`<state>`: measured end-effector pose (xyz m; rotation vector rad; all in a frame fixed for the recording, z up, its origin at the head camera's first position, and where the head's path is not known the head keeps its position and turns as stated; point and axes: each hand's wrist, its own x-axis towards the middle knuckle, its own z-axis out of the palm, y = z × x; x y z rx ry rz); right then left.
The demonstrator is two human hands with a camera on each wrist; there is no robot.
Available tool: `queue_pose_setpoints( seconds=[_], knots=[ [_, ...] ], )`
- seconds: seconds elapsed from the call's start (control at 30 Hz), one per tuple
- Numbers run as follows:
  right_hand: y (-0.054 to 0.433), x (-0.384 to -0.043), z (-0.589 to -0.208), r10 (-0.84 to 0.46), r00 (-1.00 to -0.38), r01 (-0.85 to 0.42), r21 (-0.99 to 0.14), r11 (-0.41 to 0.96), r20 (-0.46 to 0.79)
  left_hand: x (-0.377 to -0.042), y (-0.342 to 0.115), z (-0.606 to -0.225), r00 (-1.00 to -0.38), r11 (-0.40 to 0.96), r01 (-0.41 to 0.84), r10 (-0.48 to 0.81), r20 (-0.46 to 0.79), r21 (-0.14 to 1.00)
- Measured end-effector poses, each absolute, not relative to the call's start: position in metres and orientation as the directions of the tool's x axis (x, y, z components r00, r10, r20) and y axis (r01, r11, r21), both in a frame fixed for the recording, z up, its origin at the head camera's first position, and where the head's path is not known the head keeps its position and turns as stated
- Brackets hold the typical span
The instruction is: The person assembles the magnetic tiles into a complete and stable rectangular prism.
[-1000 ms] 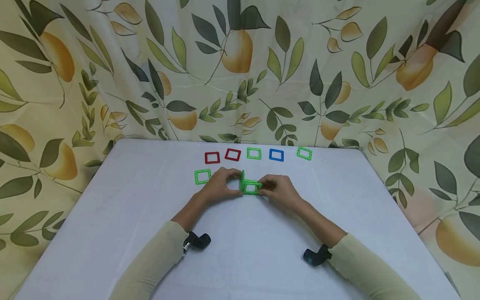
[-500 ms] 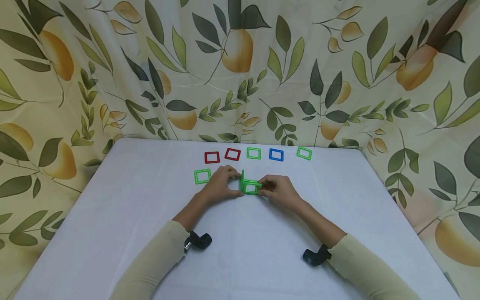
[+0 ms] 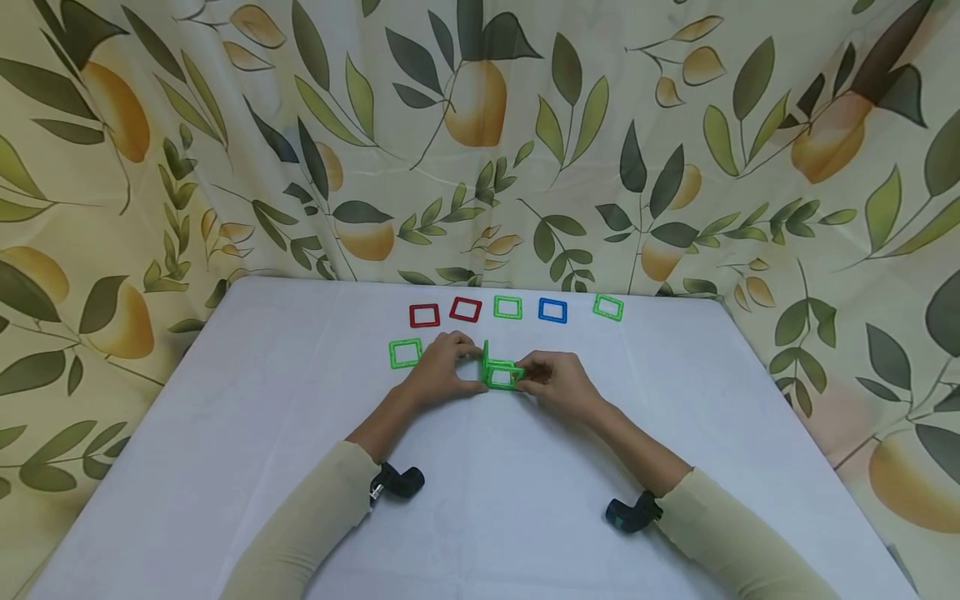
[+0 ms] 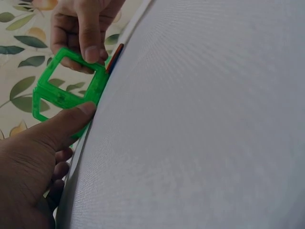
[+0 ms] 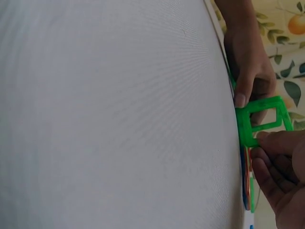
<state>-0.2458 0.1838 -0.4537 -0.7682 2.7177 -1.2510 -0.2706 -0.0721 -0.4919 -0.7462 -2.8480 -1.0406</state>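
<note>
near left of the joined green plastic frames (image 3: 501, 365), a left beige sleeve (image 3: 307, 517) is covering the person's arm, a left black wrist camera (image 3: 407, 483) sitting by its cuff. to the left of the joined frames, a loose green square frame (image 3: 406, 364) is lying flat, and beyond it a leftmost red square frame (image 3: 425, 324) is lying too. the left hand (image 3: 441, 371) is holding the joined frames' left side, thumb and fingers spreading along an upright panel. beyond this hand, a second red square frame (image 3: 465, 320) is lying askew. the joined frames are resting on the white tablecloth (image 3: 487, 517) between both hands. directly beyond them a middle green square frame (image 3: 508, 317) is lying; a blue square frame (image 3: 552, 320) is lying beyond and rightward. the right hand (image 3: 558, 379) is pinching the joined frames' right side. farther right and beyond, a rightmost green square frame (image 3: 606, 317) is lying; near right, a right black wrist camera (image 3: 633, 511) and right beige sleeve (image 3: 750, 533) are showing.
</note>
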Motion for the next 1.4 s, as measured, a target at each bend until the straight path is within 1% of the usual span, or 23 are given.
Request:
queue_pose_setpoints(
  seconds=[0.47, 0.97, 1.2, 1.4],
  knots=[
    [0.184, -0.247, -0.455, -0.427, -0.893, -0.388, -0.718, 0.578, 0.139, -0.272, -0.07, -0.494, -0.886, 0.671, 0.448, 0.422, 0.192, 0.591],
    [0.187, -0.247, -0.456, -0.448, -0.885, -0.395, -0.717, 0.575, 0.129, -0.27, -0.069, -0.493, -0.892, 0.669, 0.433, 0.414, 0.182, 0.604],
    [0.191, -0.249, -0.449, -0.387, -0.916, -0.341, -0.719, 0.606, 0.108, -0.269, -0.069, -0.492, -0.899, 0.681, 0.418, 0.405, 0.166, 0.601],
    [0.201, -0.262, -0.449, -0.337, -0.934, -0.318, -0.712, 0.626, 0.12, -0.268, -0.069, -0.49, -0.903, 0.689, 0.411, 0.399, 0.161, 0.597]
  ],
)
